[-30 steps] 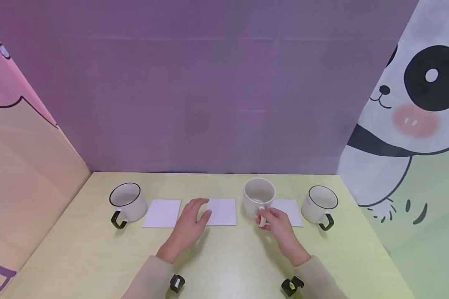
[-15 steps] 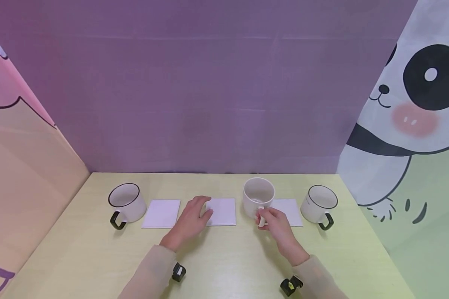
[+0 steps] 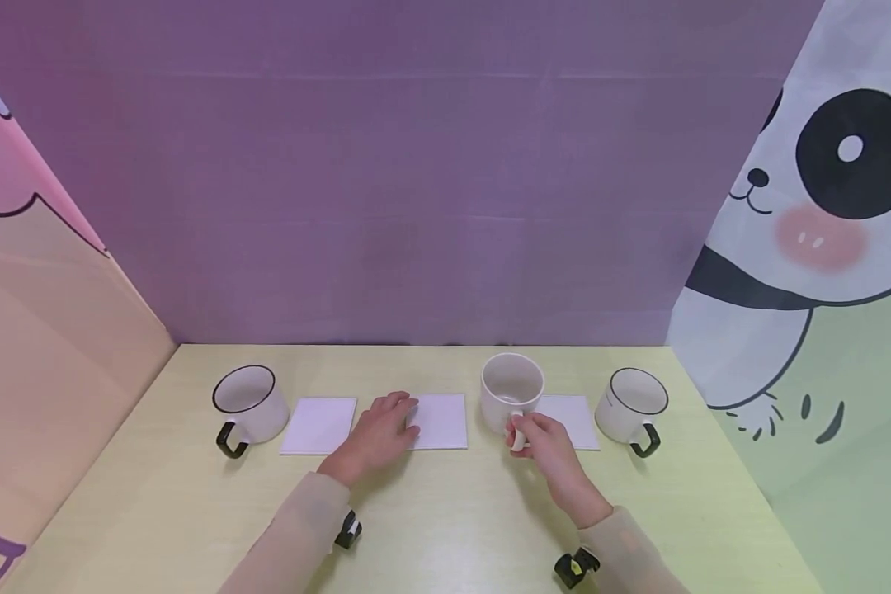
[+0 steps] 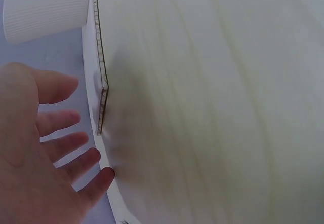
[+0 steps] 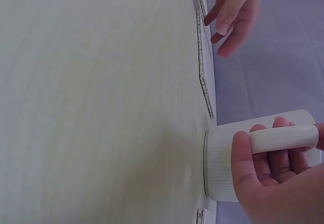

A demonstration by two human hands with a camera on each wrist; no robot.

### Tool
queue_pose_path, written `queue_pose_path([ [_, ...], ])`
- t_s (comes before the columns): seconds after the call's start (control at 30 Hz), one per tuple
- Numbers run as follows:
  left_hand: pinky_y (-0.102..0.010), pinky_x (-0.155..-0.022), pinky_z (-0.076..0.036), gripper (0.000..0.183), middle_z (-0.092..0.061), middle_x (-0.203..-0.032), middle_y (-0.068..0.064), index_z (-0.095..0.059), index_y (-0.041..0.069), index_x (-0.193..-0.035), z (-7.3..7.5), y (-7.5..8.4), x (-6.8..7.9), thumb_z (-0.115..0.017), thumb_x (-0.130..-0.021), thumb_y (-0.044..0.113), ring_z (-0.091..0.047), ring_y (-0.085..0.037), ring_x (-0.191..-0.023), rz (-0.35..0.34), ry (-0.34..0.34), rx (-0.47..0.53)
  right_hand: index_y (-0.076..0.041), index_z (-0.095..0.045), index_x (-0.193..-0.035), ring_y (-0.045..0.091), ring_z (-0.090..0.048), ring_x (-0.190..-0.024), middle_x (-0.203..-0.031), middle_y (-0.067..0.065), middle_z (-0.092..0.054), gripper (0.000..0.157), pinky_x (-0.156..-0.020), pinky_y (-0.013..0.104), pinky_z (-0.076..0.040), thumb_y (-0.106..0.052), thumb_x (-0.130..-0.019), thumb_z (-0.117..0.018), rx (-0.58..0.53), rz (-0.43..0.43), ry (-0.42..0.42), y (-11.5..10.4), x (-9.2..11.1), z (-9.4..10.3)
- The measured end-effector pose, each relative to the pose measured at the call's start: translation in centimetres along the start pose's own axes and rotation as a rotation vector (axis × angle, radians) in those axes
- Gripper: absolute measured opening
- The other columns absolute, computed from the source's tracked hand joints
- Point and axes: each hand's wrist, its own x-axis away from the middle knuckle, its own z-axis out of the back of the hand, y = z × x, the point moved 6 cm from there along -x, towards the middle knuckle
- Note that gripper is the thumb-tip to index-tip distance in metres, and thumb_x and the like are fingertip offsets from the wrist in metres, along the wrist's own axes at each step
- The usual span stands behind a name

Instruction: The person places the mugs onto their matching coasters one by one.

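Note:
My right hand (image 3: pixel 553 458) grips the handle of a white mug (image 3: pixel 511 384) with its fingers curled round it. The mug stands upright between two white square boards, its ribbed side showing in the right wrist view. My left hand (image 3: pixel 377 436) is palm down with its fingers loosely spread and holds nothing. Its fingertips are right at the left edge of the middle white board (image 3: pixel 440 422). In the left wrist view, that board (image 4: pixel 96 62) shows a layered edge, with the thumb close to it. The mug (image 4: pixel 48 8) appears at the upper left there.
A left white board (image 3: pixel 318 425) and a right white board (image 3: pixel 570 421) lie on the pale wooden table (image 3: pixel 445 520). Black-handled, black-rimmed mugs stand at the far left (image 3: pixel 251 404) and far right (image 3: pixel 631 404). A purple backdrop (image 3: pixel 431 181) rises behind the table.
My left forearm has swung a little and the left hand has lowered slightly, its fingers straighter toward the middle board. The right hand keeps its grip on the mug handle, and the mug stays in place.

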Motion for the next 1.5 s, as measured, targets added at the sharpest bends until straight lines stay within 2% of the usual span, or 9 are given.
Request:
queue_pose_path([
  [0.2,-0.058,-0.111,-0.035,0.047,-0.047,-0.15,-0.019,-0.054,-0.002,-0.14,-0.03,-0.46,-0.06,-0.061,-0.1,0.022,-0.041,-0.041,-0.138,-0.017,-0.042,-0.095,0.007,-0.064,-0.094,0.018,-0.058,-0.08,-0.078,0.005,-0.062,0.027,-0.073,0.032,-0.055,-0.016,-0.103,-0.055,0.007,0.004,-0.006,0.07,0.01,-0.04],
  [0.33,-0.057,-0.112,-0.035,0.048,-0.047,-0.151,-0.016,-0.054,-0.001,-0.141,-0.09,-0.71,-0.03,-0.062,-0.099,0.021,-0.041,-0.039,-0.139,-0.019,-0.048,-0.118,0.007,-0.064,-0.094,0.018,-0.059,-0.079,-0.078,0.005,-0.062,0.025,-0.073,0.031,-0.054,-0.015,-0.102,-0.055,-0.001,0.001,-0.006,0.02,0.1,-0.07],
  [0.57,-0.057,-0.113,-0.033,0.053,-0.044,-0.156,-0.014,-0.051,0.001,-0.145,-0.19,-0.88,0.01,-0.063,-0.097,0.02,-0.038,-0.036,-0.141,-0.01,-0.068,-0.088,0.008,-0.065,-0.093,0.018,-0.059,-0.079,-0.077,0.005,-0.062,0.023,-0.073,0.03,-0.054,-0.012,-0.101,-0.055,-0.012,0.007,-0.005,-0.06,0.1,-0.03],
  [0.8,-0.054,-0.113,-0.034,0.054,-0.042,-0.157,-0.012,-0.049,0.003,-0.147,-0.43,-0.95,0.0,-0.061,-0.098,0.022,-0.038,-0.035,-0.142,-0.012,-0.084,-0.131,0.007,-0.065,-0.093,0.018,-0.059,-0.08,-0.077,0.004,-0.062,0.024,-0.074,0.03,-0.054,-0.013,-0.102,-0.054,0.003,-0.008,-0.007,-0.06,0.09,-0.02],
  [1.5,-0.055,-0.113,-0.033,0.053,-0.043,-0.156,-0.01,-0.051,0.005,-0.145,-0.33,-1.08,-0.24,-0.063,-0.097,0.023,-0.038,-0.035,-0.141,0.003,-0.092,-0.123,0.007,-0.064,-0.094,0.019,-0.058,-0.081,-0.078,0.005,-0.061,0.024,-0.074,0.032,-0.054,-0.013,-0.102,-0.054,-0.01,-0.013,-0.002,-0.12,0.19,-0.2],
])
